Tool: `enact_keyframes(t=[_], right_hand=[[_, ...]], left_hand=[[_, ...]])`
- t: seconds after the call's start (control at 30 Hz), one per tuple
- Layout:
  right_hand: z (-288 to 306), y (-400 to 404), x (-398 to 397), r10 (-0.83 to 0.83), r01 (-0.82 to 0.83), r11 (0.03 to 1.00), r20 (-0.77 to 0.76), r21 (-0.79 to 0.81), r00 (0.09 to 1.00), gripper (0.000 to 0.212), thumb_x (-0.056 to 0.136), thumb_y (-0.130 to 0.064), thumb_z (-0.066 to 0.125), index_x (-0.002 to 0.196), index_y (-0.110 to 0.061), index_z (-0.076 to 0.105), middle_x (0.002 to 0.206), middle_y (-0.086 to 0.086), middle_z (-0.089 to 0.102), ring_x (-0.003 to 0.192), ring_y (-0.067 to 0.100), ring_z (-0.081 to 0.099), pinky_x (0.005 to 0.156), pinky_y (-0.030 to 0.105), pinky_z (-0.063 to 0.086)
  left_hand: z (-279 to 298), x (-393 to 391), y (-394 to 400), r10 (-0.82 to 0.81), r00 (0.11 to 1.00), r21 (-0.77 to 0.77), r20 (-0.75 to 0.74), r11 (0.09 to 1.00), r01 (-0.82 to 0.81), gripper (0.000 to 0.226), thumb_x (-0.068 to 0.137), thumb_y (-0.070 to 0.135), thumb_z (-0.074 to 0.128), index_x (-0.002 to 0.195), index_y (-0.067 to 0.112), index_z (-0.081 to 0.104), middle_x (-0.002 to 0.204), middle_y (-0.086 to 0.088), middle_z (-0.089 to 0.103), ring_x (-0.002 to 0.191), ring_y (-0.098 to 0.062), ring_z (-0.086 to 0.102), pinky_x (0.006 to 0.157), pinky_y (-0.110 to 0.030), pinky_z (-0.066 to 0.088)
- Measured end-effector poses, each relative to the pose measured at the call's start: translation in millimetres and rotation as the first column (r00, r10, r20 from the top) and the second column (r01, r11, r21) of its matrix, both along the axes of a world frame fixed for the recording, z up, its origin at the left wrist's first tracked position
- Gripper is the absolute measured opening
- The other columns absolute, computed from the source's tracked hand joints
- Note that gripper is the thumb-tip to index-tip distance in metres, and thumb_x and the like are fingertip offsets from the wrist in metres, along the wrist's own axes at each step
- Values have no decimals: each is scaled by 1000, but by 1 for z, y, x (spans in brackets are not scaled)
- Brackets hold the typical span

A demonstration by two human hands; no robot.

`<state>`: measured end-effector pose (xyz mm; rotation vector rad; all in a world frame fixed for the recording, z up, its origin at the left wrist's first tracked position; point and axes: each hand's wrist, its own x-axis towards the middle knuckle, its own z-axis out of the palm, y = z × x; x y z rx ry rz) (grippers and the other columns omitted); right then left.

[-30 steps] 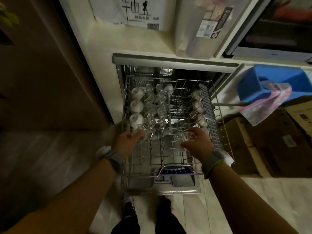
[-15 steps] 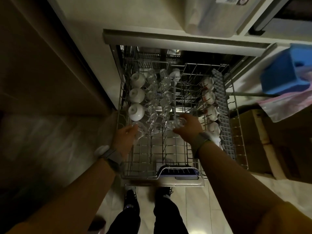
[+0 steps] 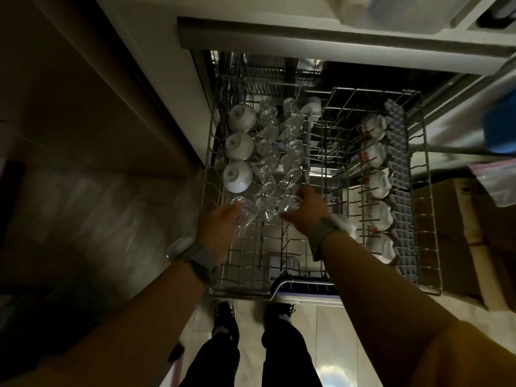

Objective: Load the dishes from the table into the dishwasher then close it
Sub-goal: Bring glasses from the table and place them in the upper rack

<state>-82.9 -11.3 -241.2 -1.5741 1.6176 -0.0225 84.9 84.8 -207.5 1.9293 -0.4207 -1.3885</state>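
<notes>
Both our hands hold clear glasses low over the pulled-out dishwasher rack (image 3: 431, 191).

Our left hand (image 3: 220, 227) curls its fingers round a clear glass (image 3: 245, 212) at the rack's left side, just in front of the three white bowls (image 3: 237, 175). Our right hand (image 3: 305, 210) grips a second glass (image 3: 290, 203), which half a second ago sat nearer the middle and now has come left, touching the row of glasses (image 3: 275, 146) already standing there. White plates (image 3: 377, 182) line the right side, near the grey tine strip (image 3: 402, 191). Our view has dropped closer since then.
</notes>
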Motion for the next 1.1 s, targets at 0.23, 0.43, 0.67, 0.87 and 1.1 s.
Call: enact_keyframes(t=[0.23, 0.43, 0.67, 0.87, 1.1], right_hand=[[-2, 0, -1, 41, -41, 999, 22, -5, 999, 61, 69, -18, 84, 121, -14, 50, 122, 9, 57, 108, 27, 58, 87, 38, 54], [9, 4, -13, 39, -31, 995, 81, -98, 996, 61, 72, -8, 80, 125, -12, 51, 123, 8, 57, 111, 25, 57, 87, 32, 51], [17, -3, -24, 28, -19, 989, 57, -148, 998, 60, 72, -2, 78, 124, -11, 49, 125, 8, 55, 111, 22, 53, 87, 27, 47], [2, 3, -20, 78, -75, 986, 13, -152, 997, 57, 71, -7, 79, 121, -12, 53, 124, 12, 51, 111, 27, 53, 90, 31, 48], [-17, 10, -18, 70, -68, 987, 5, -146, 998, 40, 81, -2, 68, 119, -13, 58, 121, 11, 57, 110, 27, 57, 91, 38, 52]], left_hand=[[-2, -2, 1, -27, 1000, 31, 3, 999, 27, 31, 99, 34, 49, 77, 15, 61, 83, -8, 60, 81, -21, 55, 75, -33, 45], [0, -7, 3, -4, 999, 8, -48, 1000, 4, 22, 100, 28, 48, 86, 15, 59, 88, -1, 60, 87, -16, 56, 81, -32, 47], [3, -12, 3, 23, 997, 3, -76, 1000, -23, 25, 99, 31, 49, 82, 18, 61, 87, -3, 61, 84, -17, 56, 80, -34, 47], [0, -14, 6, 6, 997, 0, -73, 1000, -6, 27, 99, 31, 47, 92, 8, 59, 86, -7, 56, 80, -16, 52, 74, -29, 44], [1, -17, 10, 16, 995, 11, -100, 1000, -15, 27, 99, 31, 49, 80, 14, 58, 75, -3, 52, 80, -20, 49, 84, -37, 44]])
